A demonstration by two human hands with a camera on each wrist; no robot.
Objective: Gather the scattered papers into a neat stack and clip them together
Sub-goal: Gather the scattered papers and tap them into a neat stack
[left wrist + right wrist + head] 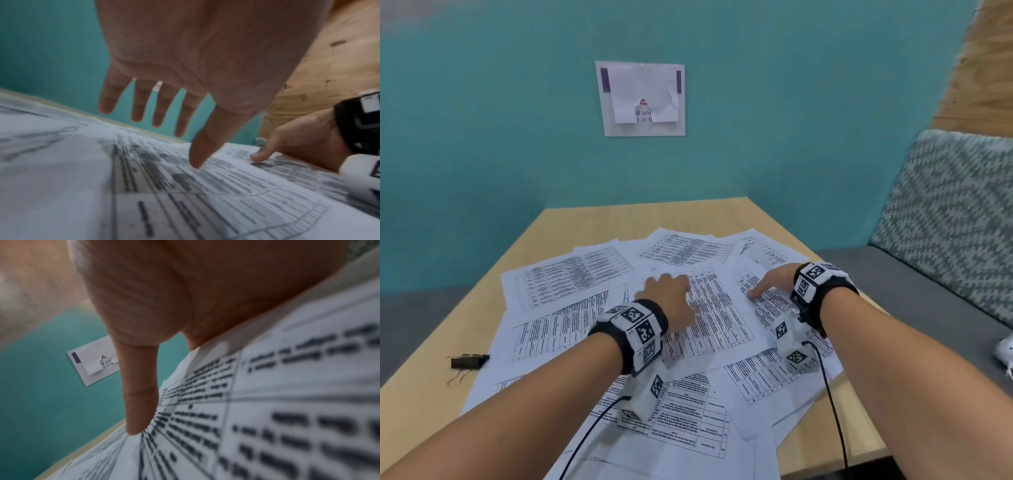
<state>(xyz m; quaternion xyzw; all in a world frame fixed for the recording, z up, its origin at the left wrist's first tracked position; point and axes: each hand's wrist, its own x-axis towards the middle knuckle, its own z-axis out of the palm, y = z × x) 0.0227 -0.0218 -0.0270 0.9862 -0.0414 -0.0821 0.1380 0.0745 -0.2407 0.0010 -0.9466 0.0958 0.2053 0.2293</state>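
Note:
Several printed sheets of paper (571, 277) lie scattered and overlapping across the wooden table (592, 219). My left hand (667, 289) hovers just over the middle sheets (205, 194) with its fingers (137, 105) straight and spread, holding nothing. My right hand (770, 282) is at the right side of the pile. Its thumb (139, 402) presses on top of a sheet (267, 402) whose edge runs up against the palm, and its fingers are hidden beneath that sheet. A black binder clip (469, 360) lies on the bare table to the left of the papers.
A teal wall with a taped notice (640, 99) stands behind the table. A bench with a patterned backrest (945, 219) runs along the right. A small white object (1005, 353) sits on the bench seat. Bare table shows at the far edge and left.

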